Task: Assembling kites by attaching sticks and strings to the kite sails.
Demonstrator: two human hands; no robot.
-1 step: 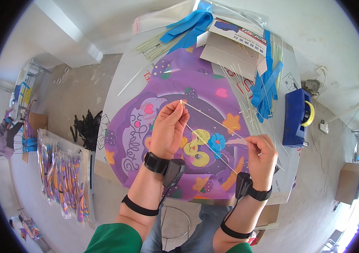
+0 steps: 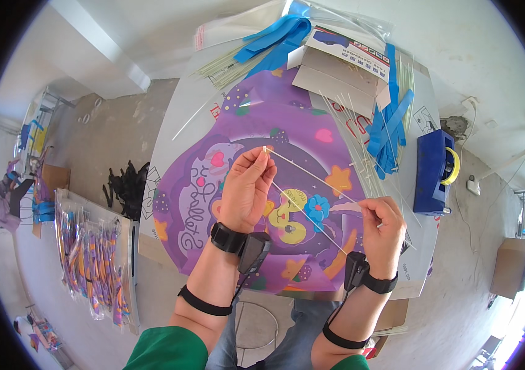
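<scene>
My left hand (image 2: 247,185) is closed in a pinch on a thin white rod (image 2: 312,176), thumb and finger near its upper end, where a small pale tip stands up. My right hand (image 2: 383,225) pinches the other end of that rod. A second thin white rod (image 2: 305,213) slants from my left hand down toward my right wrist; whether the two are joined inside my left fingers is hidden. Both hands are over a large purple printed sheet (image 2: 244,129) with cartoon animals, stars and hearts, spread on the pale tabletop (image 2: 182,117).
An opened cardboard box (image 2: 336,77) sits on the far part of the sheet. Blue strips (image 2: 275,40) and bundles of thin rods (image 2: 228,68) lie around it. A blue tape dispenser (image 2: 430,172) stands at right. Bagged colourful items (image 2: 93,259) and another person (image 2: 3,203) are at left.
</scene>
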